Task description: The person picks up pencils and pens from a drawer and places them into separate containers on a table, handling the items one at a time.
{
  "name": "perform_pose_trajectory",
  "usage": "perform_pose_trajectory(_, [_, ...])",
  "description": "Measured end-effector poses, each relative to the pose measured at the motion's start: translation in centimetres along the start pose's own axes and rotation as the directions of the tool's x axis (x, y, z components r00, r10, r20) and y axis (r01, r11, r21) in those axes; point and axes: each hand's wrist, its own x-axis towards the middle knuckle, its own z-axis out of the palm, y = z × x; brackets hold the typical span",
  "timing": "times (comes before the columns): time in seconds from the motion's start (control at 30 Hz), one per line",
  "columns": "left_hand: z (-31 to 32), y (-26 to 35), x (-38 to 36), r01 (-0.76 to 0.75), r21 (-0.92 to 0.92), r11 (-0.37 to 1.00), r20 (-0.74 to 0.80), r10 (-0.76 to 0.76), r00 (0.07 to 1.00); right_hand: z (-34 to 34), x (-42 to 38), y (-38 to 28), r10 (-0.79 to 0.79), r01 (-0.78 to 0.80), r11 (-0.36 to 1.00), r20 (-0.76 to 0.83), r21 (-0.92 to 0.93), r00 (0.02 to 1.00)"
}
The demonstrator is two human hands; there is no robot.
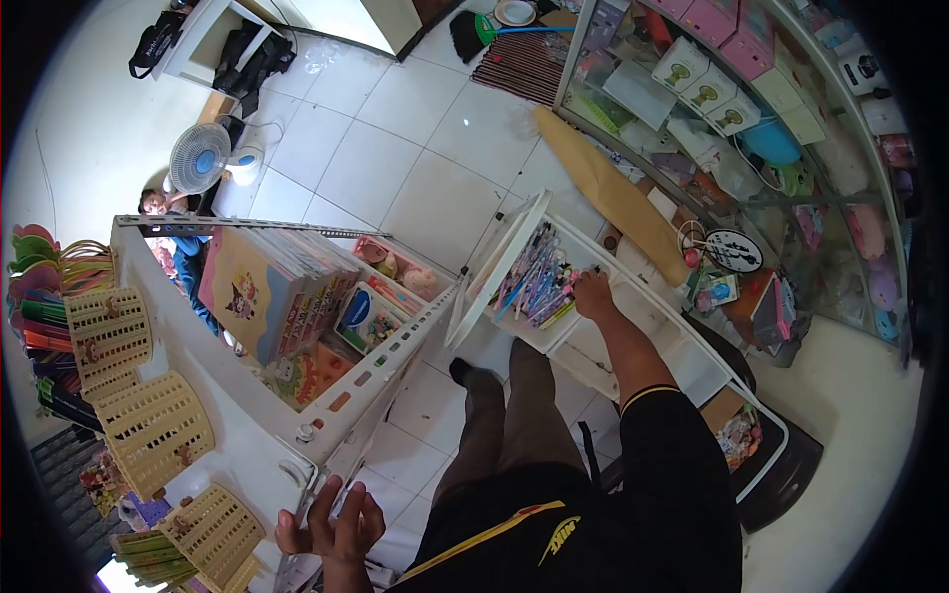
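My right hand [593, 294] reaches down to a white drawer-like bin, its fingers curled at the ends of a heap of pens [539, 277]. Whatever those fingers hold is hidden. Most of the pens are purple, pink and blue, and they lie together in the far compartment of the white bin [633, 341]. At the lower left, my left hand [336, 524] is raised beside the white shelf rack [331, 430]. Its fingers are apart and slightly bent, with nothing between them.
On the rack stand picture books [262, 296] and small plastic boxes [371, 316]. Cream baskets [158, 430] hang along its left side. A glass display case [732, 128] fills the right. A fan [201, 158] and a person [178, 247] are beyond the rack.
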Motion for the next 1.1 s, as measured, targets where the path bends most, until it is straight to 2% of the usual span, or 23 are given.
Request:
perform_pose_trajectory(0.13, [-0.2, 0.0, -0.1, -0.005, 0.015, 1.0, 0.02, 0.005, 1.0, -0.3, 0.7, 0.3, 0.009, -0.009, 0.997, 0.01, 0.073, 1.0])
perform_pose_trajectory(0.23, [0.0, 0.0, -0.4, 0.008, -0.003, 1.0, 0.039, -0.008, 0.999, -0.6, 1.2, 0.5, 0.009, -0.017, 0.996, 0.097, 0.088, 0.995])
perform_pose_trajectory(0.33, [0.1, 0.0, -0.3, 0.013, -0.003, 1.0, 0.035, -0.013, 0.999, 0.1, 1.5, 0.3, -0.055, 0.052, 0.998, 0.084, 0.045, 0.995])
perform_pose_trajectory(0.4, [0.1, 0.0, 0.0, -0.025, 0.015, 1.0, 0.014, 0.025, 1.0, 1.2, 2.0, -0.4, -0.055, 0.061, 0.998, 0.209, -0.026, 0.976])
perform_pose_trajectory(0.43, [0.2, 0.0, 0.1, -0.024, 0.018, 1.0, 0.012, 0.024, 1.0, 2.7, 2.4, -0.4, -0.056, 0.063, 0.998, 0.205, -0.026, 0.977])
perform_pose_trajectory(0.5, [0.2, 0.0, 0.1, 0.005, 0.009, 1.0, -0.019, -0.005, 1.0, 4.4, 2.4, -0.7, -0.083, 0.084, 0.996, 0.045, -0.023, 0.996])
perform_pose_trajectory(0.63, [0.0, 0.0, -0.1, -0.006, 0.03, 1.0, 0.058, 0.004, 0.998, 3.3, 2.3, -0.3, -0.111, 0.114, 0.993, 0.122, -0.017, 0.986])
perform_pose_trajectory(0.7, [0.2, 0.4, 0.3, 0.02, 0.012, 1.0, -0.024, -0.02, 1.0, 2.5, 2.1, 0.2, -0.207, 0.208, 0.978, 0.134, 0.012, 0.969])
perform_pose_trajectory(0.83, [0.2, 0.2, 0.0, 0.026, -0.013, 1.0, -0.02, -0.026, 0.999, 1.6, 2.1, 0.5, -0.25, 0.241, 0.968, 0.211, 0.067, 0.945])
perform_pose_trajectory(1.0, [0.0, -0.2, -0.3, 0.0, 0.029, 1.0, 0.053, -0.002, 0.999, -0.3, 1.5, 1.4, -0.454, 0.458, 0.889, 0.127, -0.006, 0.882])
perform_pose_trajectory(1.1, [0.4, 0.1, 0.0, 0.017, 0.006, 1.0, -0.006, -0.017, 1.0, -3.2, -0.2, 2.6, -0.448, 0.44, 0.893, 0.102, 0.092, 0.888])
